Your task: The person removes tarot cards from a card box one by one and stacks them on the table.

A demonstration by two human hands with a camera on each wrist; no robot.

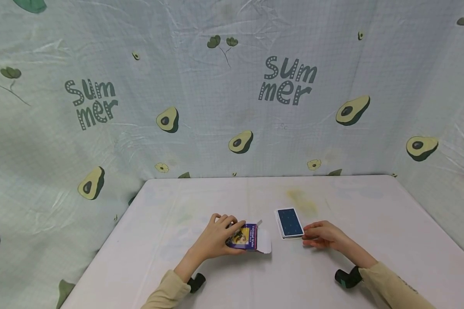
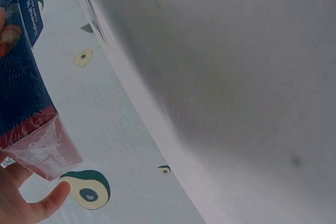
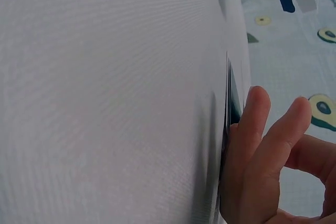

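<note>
My left hand (image 1: 215,238) grips a small purple and yellow card box (image 1: 242,237), held a little above the table. "Universal Waite" is printed along the box, and its white end flap (image 1: 264,242) hangs open to the right. Clear wrap covers part of the box (image 2: 29,90) in the left wrist view. A stack of cards (image 1: 290,222) with dark blue backs lies on the table to the right of the box. At the stack's right edge are the loosely bent fingers of my right hand (image 1: 325,236); nothing shows held in them.
A white cloth covers the table (image 1: 201,197), with a yellowish stain (image 1: 302,201) behind the cards. Around the table's back and sides hangs a pale curtain (image 1: 216,94) printed with avocados. A black device is strapped at each wrist.
</note>
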